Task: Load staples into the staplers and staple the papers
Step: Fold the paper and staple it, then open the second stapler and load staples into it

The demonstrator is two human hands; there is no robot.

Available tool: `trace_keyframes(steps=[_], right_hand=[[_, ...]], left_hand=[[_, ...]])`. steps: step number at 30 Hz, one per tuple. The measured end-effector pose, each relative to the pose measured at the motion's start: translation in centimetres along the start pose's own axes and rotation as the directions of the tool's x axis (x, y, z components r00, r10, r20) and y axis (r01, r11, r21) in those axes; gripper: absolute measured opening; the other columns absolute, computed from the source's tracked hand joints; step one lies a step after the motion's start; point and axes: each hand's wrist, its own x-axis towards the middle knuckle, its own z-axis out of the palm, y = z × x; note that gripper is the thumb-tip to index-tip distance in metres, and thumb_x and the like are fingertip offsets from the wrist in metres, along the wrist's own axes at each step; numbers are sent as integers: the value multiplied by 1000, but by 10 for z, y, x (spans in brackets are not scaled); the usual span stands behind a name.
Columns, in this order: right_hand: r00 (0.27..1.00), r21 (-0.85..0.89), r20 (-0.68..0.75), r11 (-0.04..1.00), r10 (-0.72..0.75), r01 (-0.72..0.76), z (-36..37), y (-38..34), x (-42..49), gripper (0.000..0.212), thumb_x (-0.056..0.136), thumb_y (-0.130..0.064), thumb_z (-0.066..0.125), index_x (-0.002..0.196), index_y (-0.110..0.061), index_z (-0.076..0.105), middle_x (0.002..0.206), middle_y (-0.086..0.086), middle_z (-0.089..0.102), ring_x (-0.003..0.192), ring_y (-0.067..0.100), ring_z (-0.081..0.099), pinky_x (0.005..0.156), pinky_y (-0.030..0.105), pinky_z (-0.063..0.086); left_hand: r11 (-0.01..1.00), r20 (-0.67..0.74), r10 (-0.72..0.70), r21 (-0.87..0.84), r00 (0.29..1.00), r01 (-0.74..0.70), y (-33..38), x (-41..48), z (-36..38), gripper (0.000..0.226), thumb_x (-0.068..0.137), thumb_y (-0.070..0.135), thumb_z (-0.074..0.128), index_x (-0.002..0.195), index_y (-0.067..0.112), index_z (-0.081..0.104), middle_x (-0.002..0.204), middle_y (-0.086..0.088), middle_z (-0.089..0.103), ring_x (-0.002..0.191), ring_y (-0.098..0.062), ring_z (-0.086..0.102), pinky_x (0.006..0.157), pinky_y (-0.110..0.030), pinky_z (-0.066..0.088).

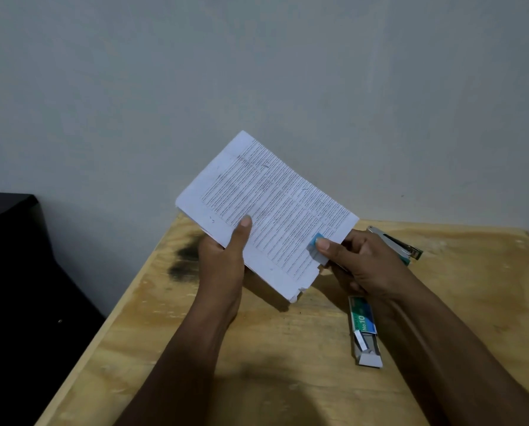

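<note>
A stack of printed papers (275, 204) is held tilted above the wooden table (281, 373). My left hand (223, 259) grips its lower left edge, thumb on top. My right hand (358, 259) is closed on a small blue stapler (316, 245), which sits over the papers' right edge with my thumb pressing on it; most of this stapler is hidden behind the sheets. A second stapler (401, 245), metal with a green base, lies opened on the table behind my right hand. A green and blue "No.10" staple box (363, 321) lies open beside my right forearm.
The table stands against a plain grey wall (257, 72). A dark scorch mark (185, 256) stains the table's left side. A black piece of furniture (17, 272) stands to the left of the table, lower than its top.
</note>
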Motion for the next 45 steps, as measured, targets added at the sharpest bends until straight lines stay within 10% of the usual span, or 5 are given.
trace_keyframes(steps=[8,15,20,26,45], right_hand=[[948,-484,-184,864,-258,141,-6,7,17,23,82,-46,76,87,-23,76,78,-6,71,64,5,62,60,28,47],[947,-897,-151,443,-282,-11,-13,19,23,47,89,-41,67,131,-20,62,120,6,69,105,24,62,84,37,50],[932,-918,-188,393,-311,-54,-6,27,29,44,85,-51,69,116,-19,68,103,3,73,93,22,65,70,32,49],[906,-906,-298,388,-299,-170,-2,30,33,48,77,-66,67,77,-18,67,69,-4,64,67,14,60,60,34,55],[830,-740,-448,659,-332,-136,-77,9,8,13,89,-22,67,94,-13,76,91,6,71,73,7,57,58,21,40]], left_hand=[[868,-299,247,492,922,-73,-5,8,-18,64,91,13,75,141,17,35,122,5,59,102,-12,60,70,-13,46],[332,-300,362,926,882,178,-4,8,-28,141,68,42,90,156,32,-20,162,-18,20,147,-41,24,115,-58,22],[18,85,313,995,946,-95,-16,8,-28,86,90,39,69,159,42,18,172,-6,-3,158,-32,-5,122,-60,-4],[81,181,207,976,962,-201,-23,6,-25,34,99,32,53,130,37,65,145,10,57,140,-15,45,123,-51,16],[159,430,334,852,839,-499,-19,-3,16,40,94,38,63,134,34,59,148,3,50,140,-20,39,122,-46,14]])
